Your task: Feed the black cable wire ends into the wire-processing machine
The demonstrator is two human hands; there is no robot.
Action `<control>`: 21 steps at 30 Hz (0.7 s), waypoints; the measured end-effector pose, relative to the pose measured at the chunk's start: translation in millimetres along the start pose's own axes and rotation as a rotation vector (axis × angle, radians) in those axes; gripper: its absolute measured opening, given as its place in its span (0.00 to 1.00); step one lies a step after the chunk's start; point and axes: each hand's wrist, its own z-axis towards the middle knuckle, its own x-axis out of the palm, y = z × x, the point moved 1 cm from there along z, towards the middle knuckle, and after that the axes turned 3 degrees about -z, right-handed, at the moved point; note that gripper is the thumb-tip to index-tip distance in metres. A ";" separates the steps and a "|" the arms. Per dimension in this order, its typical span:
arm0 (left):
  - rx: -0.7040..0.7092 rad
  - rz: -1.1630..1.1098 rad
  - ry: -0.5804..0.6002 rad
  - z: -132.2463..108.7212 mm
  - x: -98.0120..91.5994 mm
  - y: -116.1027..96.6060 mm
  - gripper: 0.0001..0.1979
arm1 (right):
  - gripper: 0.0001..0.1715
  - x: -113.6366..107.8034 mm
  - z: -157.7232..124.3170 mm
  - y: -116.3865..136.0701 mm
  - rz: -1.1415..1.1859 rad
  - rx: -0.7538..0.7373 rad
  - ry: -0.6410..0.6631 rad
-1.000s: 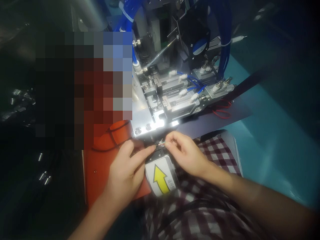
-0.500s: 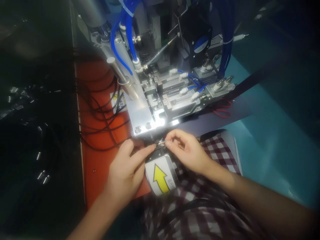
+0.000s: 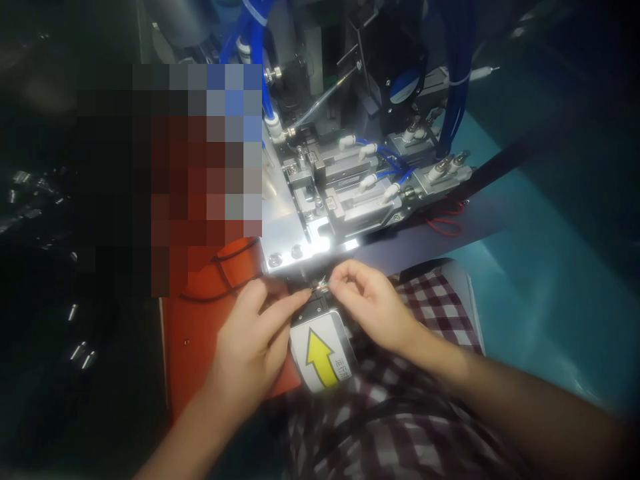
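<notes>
My left hand [image 3: 253,340] and my right hand [image 3: 373,303] meet at the front edge of a metal machine [image 3: 325,200]. Both pinch a thin wire end [image 3: 320,285] with tiny coloured strands, held over a small black block just under the lit plate. The left forefinger points along the wire; the right thumb and forefinger are closed on its tip. A white label with a yellow arrow [image 3: 323,357] lies just below the hands.
An orange bench surface [image 3: 200,327] with black cables lies at left, a teal surface [image 3: 525,280] at right. Blue air hoses [image 3: 385,163] and a black fan [image 3: 403,87] top the machine. A checked cloth [image 3: 430,307] covers my lap. Small metal parts [image 3: 80,350] lie in the dark at left.
Both hands stay pinched on the wire at the same spot; the right hand has shifted very slightly. The view has drifted a little.
</notes>
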 end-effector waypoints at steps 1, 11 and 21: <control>0.005 0.004 0.006 0.0 0.0 -0.1 0.15 | 0.07 0.5 -0.5 1.2 0.009 0.016 -0.005; 0.004 0.011 0.012 -1.3 -1.7 -1.0 0.15 | 0.06 -3.3 -3.2 0.9 0.049 0.091 -0.007; -0.009 -0.006 0.002 -0.4 -0.7 -1.5 0.15 | 0.07 -0.7 2.8 0.8 0.071 0.040 -0.005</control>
